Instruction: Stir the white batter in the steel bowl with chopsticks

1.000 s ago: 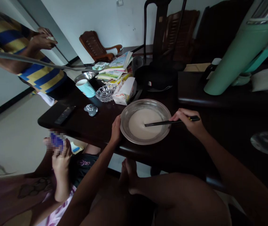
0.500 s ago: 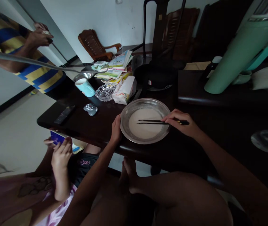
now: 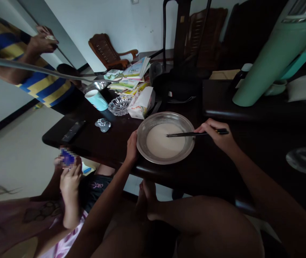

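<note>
A wide metal bowl (image 3: pixel 142 125) of pale, smooth batter (image 3: pixel 163 145) sits near the front edge of the dark table (image 3: pixel 96 141). My left hand (image 3: pixel 132 148) is closed against the bowl's left rim, thumb on the edge. My right hand (image 3: pixel 216 135) pinches a pair of dark chopsticks (image 3: pixel 187 134) at the bowl's right rim. The chopstick tips reach over the batter toward the bowl's middle. My bare knee and foot show below the table edge.
Behind the bowl stand a tissue pack (image 3: pixel 142 104), a glass dish (image 3: pixel 119 105), a teal mug (image 3: pixel 97 99), a remote (image 3: pixel 74 131) and stacked booklets (image 3: pixel 131 75). A green cylinder (image 3: pixel 273 57) leans at right. A seated person's hand (image 3: pixel 68 179) holds a phone at lower left; a person in a striped shirt (image 3: pixel 38 84) stands at left.
My right hand has drawn the chopsticks back to the right and slightly up across the batter after pushing them left half a second ago. The left hand stays on the rim.
</note>
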Tool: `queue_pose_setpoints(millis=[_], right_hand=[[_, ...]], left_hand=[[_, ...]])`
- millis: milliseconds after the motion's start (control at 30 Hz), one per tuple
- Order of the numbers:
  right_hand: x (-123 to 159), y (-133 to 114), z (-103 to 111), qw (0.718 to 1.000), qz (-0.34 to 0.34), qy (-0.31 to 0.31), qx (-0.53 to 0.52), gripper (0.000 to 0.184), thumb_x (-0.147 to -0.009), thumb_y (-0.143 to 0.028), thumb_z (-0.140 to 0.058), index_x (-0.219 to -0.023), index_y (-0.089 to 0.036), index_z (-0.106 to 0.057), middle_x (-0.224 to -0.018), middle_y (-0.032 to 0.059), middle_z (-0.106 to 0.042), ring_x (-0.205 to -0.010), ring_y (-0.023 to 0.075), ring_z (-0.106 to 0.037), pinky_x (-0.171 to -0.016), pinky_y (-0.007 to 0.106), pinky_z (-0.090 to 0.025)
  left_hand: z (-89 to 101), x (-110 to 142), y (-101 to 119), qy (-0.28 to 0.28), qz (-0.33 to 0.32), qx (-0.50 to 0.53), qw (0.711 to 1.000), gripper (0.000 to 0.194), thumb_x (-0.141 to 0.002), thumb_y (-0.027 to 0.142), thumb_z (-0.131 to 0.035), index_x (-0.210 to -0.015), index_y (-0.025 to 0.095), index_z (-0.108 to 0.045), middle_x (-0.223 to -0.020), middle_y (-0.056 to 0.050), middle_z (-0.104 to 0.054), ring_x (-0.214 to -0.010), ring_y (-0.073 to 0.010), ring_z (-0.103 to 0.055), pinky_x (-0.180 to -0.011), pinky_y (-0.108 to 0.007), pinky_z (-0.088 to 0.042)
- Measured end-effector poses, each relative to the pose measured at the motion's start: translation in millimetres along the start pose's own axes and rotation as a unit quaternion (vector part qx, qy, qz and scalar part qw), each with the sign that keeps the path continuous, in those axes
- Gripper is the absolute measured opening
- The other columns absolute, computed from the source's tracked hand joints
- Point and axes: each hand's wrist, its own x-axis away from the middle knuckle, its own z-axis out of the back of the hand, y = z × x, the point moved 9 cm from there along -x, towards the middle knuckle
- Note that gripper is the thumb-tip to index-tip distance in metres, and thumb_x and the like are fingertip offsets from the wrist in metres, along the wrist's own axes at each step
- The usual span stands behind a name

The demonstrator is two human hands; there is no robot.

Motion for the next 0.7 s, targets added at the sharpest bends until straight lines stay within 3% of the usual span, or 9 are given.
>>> queue_pose_setpoints(millis=[100,200,267,400,467,567,633,700], right_hand=[[1,0,-5,0.999,-0.009,-0.021,-0.023,0.038,-0.094,-0.046,-0.055,-0.065,-0.026,-0.069,-0.073,0.0030,-0.074,-0.072,0.0205,-0.067,-0.072,0.038,-0.052],[4,-8,-20,0.997,0.032,-0.076,0.006,0.025,-0.091,-0.043,-0.061,-0.078,-0.027,-0.075,-0.082,0.0039,-0.076,-0.081,0.0218,-0.066,-0.073,0.037,-0.052],[4,-8,-18,0.997,0.037,-0.065,0.022,0.021,-0.090,-0.042,-0.063,-0.082,-0.027,-0.076,-0.085,0.0040,-0.076,-0.084,0.0222,-0.066,-0.074,0.038,-0.052],[1,3,-1,1.000,-0.014,0.000,-0.013,0.036,-0.094,-0.045,-0.056,-0.066,-0.026,-0.069,-0.073,0.0027,-0.074,-0.073,0.0205,-0.067,-0.072,0.037,-0.052],[2,1,-6,0.999,-0.013,-0.027,-0.023,0.038,-0.094,-0.045,-0.055,-0.065,-0.026,-0.068,-0.073,0.0024,-0.074,-0.071,0.0200,-0.068,-0.072,0.037,-0.053],[4,-8,-20,0.996,0.028,-0.085,0.007,0.024,-0.092,-0.042,-0.061,-0.078,-0.028,-0.074,-0.083,0.0030,-0.076,-0.080,0.0214,-0.067,-0.075,0.038,-0.053],[3,-9,-16,0.997,0.038,-0.068,0.023,0.021,-0.090,-0.041,-0.063,-0.081,-0.028,-0.075,-0.084,0.0031,-0.076,-0.083,0.0222,-0.067,-0.077,0.039,-0.053],[1,-5,-4,1.000,0.017,-0.021,0.010,0.028,-0.092,-0.042,-0.060,-0.072,-0.027,-0.073,-0.078,0.0029,-0.075,-0.079,0.0218,-0.067,-0.075,0.039,-0.053]], left_hand=[[-1.0,0,0,-0.003,0.003,0.002,1.000,0.046,-0.097,0.044,-0.033,-0.108,0.015,-0.066,-0.115,-0.009,-0.069,-0.107,-0.0217,-0.060,-0.099,-0.033,-0.045],[-0.6,0,2,-0.004,0.008,-0.013,1.000,0.045,-0.097,0.043,-0.033,-0.109,0.015,-0.066,-0.115,-0.009,-0.069,-0.107,-0.0216,-0.060,-0.099,-0.033,-0.045],[0.5,0,4,-0.001,0.011,-0.017,1.000,0.044,-0.098,0.040,-0.033,-0.109,0.014,-0.066,-0.116,-0.009,-0.069,-0.107,-0.0218,-0.060,-0.099,-0.034,-0.045],[-1.1,1,8,-0.012,0.010,-0.017,1.000,0.043,-0.098,0.037,-0.033,-0.111,0.014,-0.067,-0.117,-0.009,-0.069,-0.109,-0.0218,-0.060,-0.100,-0.034,-0.044],[-1.3,1,8,-0.012,0.013,-0.016,1.000,0.042,-0.098,0.037,-0.033,-0.111,0.015,-0.067,-0.116,-0.009,-0.069,-0.108,-0.0215,-0.060,-0.099,-0.033,-0.045],[-0.4,1,6,-0.002,0.021,-0.013,1.000,0.043,-0.098,0.039,-0.032,-0.108,0.015,-0.067,-0.116,-0.009,-0.069,-0.108,-0.0210,-0.060,-0.099,-0.032,-0.045],[-0.3,1,5,0.001,0.024,-0.010,1.000,0.044,-0.098,0.040,-0.032,-0.108,0.015,-0.067,-0.115,-0.009,-0.069,-0.108,-0.0212,-0.060,-0.099,-0.032,-0.045],[-0.9,1,4,-0.002,0.022,-0.008,1.000,0.044,-0.098,0.039,-0.032,-0.110,0.015,-0.067,-0.116,-0.009,-0.069,-0.109,-0.0216,-0.060,-0.099,-0.033,-0.045]])
